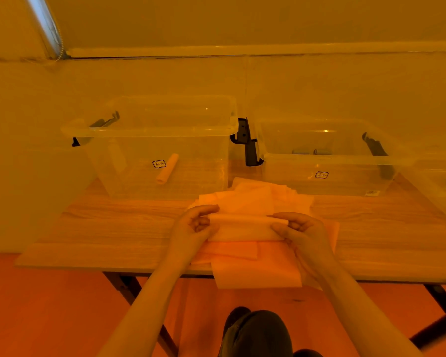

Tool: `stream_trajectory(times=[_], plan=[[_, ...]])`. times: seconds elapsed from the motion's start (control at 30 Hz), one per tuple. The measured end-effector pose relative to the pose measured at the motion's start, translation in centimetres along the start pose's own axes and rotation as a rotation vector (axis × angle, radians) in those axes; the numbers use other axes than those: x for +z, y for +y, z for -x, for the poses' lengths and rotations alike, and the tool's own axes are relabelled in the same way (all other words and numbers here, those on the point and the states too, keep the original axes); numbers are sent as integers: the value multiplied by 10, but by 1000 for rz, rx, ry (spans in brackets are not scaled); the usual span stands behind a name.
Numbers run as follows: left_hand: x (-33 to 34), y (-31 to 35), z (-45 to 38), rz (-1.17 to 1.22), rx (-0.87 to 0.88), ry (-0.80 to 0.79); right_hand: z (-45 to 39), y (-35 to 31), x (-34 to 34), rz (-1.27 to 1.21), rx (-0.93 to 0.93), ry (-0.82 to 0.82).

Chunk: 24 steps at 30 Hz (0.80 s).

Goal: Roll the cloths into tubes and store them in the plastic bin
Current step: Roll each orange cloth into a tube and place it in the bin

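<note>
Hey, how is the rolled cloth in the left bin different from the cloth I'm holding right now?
The rolled cloth is a finished tube; the held cloth is only rolled along its far edge, the rest still flat. The rolled cloth lies untouched inside the left bin; the held cloth is over the table, gripped by the left hand and right hand. Both look pale orange in this light.

- The cloth (pixel 245 229) pinched between both hands looks thin, soft and matt.
- Beneath the grip, the table (pixel 119 228) shows pale wood grain with a smooth, faintly satin finish.
- Beyond the grip, the left bin (pixel 150 130) and right bin (pixel 327 161) are clear, glossy plastic with black matt handles.
</note>
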<state>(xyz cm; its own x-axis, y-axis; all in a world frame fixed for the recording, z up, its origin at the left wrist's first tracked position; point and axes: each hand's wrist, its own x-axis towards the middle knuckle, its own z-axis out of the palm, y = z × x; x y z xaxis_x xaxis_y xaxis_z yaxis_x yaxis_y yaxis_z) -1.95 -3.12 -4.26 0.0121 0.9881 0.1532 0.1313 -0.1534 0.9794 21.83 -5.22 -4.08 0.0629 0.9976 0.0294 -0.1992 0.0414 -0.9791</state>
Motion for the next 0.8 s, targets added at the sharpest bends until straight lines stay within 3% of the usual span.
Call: stream_trajectory(times=[0.5, 0.8], plan=[[0, -4, -2, -42, 9, 29, -2, 4, 4, 31, -25, 26], [2, 3, 3, -101, 56, 8, 1, 7, 4, 200, -83, -7]])
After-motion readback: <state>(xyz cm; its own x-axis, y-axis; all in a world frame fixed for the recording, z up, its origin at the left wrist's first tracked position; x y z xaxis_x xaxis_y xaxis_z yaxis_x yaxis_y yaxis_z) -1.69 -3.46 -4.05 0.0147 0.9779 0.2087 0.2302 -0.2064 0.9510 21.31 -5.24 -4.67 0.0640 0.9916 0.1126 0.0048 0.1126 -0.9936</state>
